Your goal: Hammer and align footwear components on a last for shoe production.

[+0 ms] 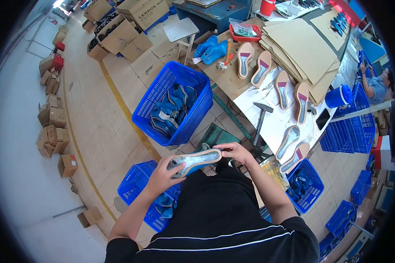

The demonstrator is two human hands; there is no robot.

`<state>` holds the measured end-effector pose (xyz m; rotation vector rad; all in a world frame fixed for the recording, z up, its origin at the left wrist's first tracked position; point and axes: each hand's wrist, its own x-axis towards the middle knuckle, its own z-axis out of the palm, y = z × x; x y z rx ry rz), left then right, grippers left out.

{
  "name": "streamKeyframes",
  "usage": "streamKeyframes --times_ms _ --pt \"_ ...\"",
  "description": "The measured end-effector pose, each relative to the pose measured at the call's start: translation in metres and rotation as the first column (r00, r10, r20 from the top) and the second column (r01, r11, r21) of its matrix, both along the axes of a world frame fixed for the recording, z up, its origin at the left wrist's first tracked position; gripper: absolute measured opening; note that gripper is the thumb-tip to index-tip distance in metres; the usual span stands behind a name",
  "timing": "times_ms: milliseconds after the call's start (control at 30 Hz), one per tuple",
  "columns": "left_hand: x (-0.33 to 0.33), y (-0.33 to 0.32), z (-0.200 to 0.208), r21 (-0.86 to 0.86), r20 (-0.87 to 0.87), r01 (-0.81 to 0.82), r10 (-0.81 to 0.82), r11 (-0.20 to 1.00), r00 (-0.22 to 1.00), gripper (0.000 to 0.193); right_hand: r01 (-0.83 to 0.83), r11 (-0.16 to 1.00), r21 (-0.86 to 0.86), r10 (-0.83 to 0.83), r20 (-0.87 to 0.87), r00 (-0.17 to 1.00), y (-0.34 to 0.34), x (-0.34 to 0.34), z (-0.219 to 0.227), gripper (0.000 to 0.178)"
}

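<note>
A blue shoe upper [197,160] lies bottom up across my lap, its tan edge framing a grey, shiny underside. My left hand [163,176] grips its wider end at the left, fingers spread over the underside. At the narrow right end, my right hand [236,153] pinches the tip between thumb and fingers. To the right on the workbench [246,97] lies a hammer [262,118], head away from me. Several tan soles [281,90] with maroon and grey middles rest in pairs beyond it. One sole-shaped piece [288,141] looks grey inside, without maroon.
A blue basket [140,118] with blue shoe uppers stands ahead left; more baskets sit beside me, left [131,184] and right [316,184]. On the bench are cardboard sheets [300,46], a blue container [338,96] and blue shoes [214,51]. A person [375,85] sits at far right.
</note>
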<state>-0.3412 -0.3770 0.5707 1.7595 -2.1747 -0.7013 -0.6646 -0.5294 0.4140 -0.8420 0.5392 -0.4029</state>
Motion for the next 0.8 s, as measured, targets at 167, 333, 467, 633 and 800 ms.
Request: streamKeyframes --times_ms 167,333,467,633,800 --pt "-0.003 -0.008 0.008 0.053 0.012 0.018 -0.019 0.998 1.000 0.061 0.022 0.998 0.057 -0.020 -0.034 0.999 0.003 -0.009 -0.021 0.049" --pt "0.000 -0.009 0.018 0.134 0.025 0.004 -0.007 0.991 1.000 0.059 0.045 0.998 -0.049 -0.045 0.001 0.999 0.006 0.001 0.001 0.048" --pt "0.005 -0.008 0.014 0.196 0.020 -0.018 0.014 0.980 1.000 0.062 0.165 0.976 -0.142 -0.183 -0.126 0.975 -0.003 -0.007 -0.005 0.042" --pt "0.002 -0.011 0.015 0.169 -0.012 -0.009 0.011 0.986 1.000 0.065 0.295 0.489 -0.821 -0.865 -0.500 0.043 -0.051 -0.056 -0.063 0.051" --pt "0.000 -0.008 0.018 0.188 0.031 -0.031 0.025 0.982 0.999 0.067 0.225 0.767 -0.601 -0.532 -0.792 -0.300 -0.113 -0.071 -0.098 0.075"
